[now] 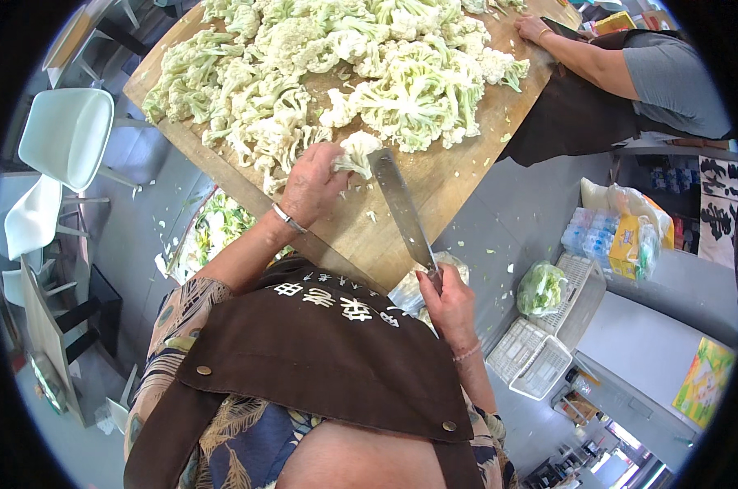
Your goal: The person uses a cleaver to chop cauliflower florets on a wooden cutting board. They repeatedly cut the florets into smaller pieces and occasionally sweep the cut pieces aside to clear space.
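My left hand (317,183) holds a small cauliflower floret (358,154) over the near part of a wooden table (344,235). In my right hand (451,305) is the handle of a cleaver-like kitchen knife (404,205); its wide blade points away from me, with its far end just right of the floret. White bits cling to the blade. A large spread of cut cauliflower (406,91) covers much of the tabletop beyond my hands. Small crumbs of cauliflower lie on the wood around the blade.
Another person's hand (531,29) rests at the table's far right edge. Leafy scraps (219,223) fill a container below the table at left. On the floor at right are white plastic crates (528,357) and a bag of greens (541,287). White chairs (69,137) stand at left.
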Tool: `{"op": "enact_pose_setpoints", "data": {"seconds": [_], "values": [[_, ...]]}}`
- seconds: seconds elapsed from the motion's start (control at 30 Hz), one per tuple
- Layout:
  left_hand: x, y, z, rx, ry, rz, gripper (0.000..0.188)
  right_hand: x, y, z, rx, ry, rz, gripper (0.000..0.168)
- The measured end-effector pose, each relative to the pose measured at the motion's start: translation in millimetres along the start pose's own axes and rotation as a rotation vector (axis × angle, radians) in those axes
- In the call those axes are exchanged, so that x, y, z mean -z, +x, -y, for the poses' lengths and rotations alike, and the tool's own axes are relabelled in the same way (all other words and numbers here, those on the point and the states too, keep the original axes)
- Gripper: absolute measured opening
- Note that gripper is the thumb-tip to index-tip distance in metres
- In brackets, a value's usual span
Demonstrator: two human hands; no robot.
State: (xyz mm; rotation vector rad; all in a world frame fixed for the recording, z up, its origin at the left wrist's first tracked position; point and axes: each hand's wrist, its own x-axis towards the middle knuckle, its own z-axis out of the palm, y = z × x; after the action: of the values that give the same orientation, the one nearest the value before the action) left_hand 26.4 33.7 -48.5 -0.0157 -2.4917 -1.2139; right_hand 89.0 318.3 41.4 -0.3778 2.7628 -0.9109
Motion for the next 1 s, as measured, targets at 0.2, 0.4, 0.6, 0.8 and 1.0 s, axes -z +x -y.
{"op": "enact_pose_setpoints", "data": {"seconds": [0.2,0.4,0.6,0.8,1.0], "values": [[0.9,-8.1,7.8,0.033,0.014,-0.012,0.035,-6.8,14.8,2.3,0.101,-0.224,0.043,0.028],[0.6,-8.7,11.1,-0.038,0.034,-0.015,0.036,-2.3,23.2,10.7,0.013,-0.359,0.177,0.03],[2.9,-7.9,10.0,-0.101,0.083,0.0,0.036,5.5,35.6,25.7,-0.027,-0.39,0.247,0.03],[3.1,-14.3,16.6,-0.062,0.076,-0.024,0.031,-18.6,59.3,20.7,0.022,-0.315,0.204,0.035],[15.5,-33.7,15.2,-0.021,0.022,-0.001,0.032,-21.4,56.5,1.9,-0.086,0.002,0.121,0.036]]}}
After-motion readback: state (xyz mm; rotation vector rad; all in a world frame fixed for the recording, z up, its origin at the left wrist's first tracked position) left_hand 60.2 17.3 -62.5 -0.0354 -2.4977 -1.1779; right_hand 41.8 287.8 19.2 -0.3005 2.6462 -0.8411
